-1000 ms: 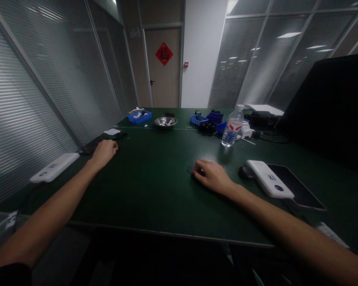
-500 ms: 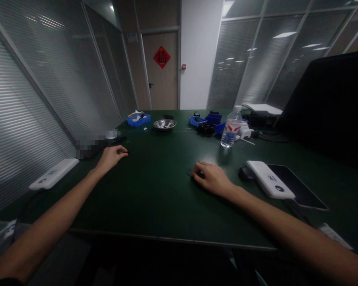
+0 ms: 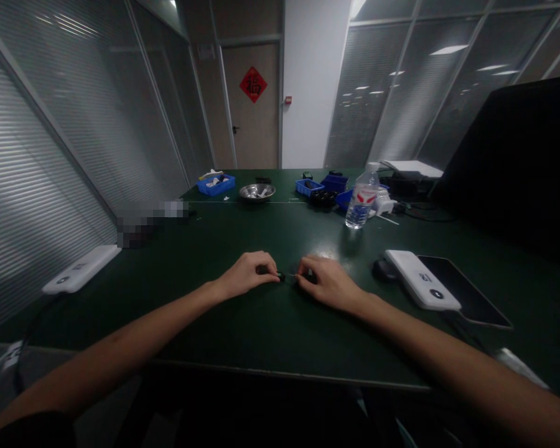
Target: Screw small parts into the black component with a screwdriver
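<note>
While the left hand (image 3: 247, 274) pinches a small dark part (image 3: 280, 275), the curled right hand (image 3: 329, 281) grips a thin pin (image 3: 300, 275).

Head-worn view, forward and down over table (image 3: 242, 323)

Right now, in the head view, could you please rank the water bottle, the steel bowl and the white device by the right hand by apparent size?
1. White device, though it lies nearest the camera.
2. Water bottle.
3. Steel bowl, farthest away, so true size is unsure.
</note>
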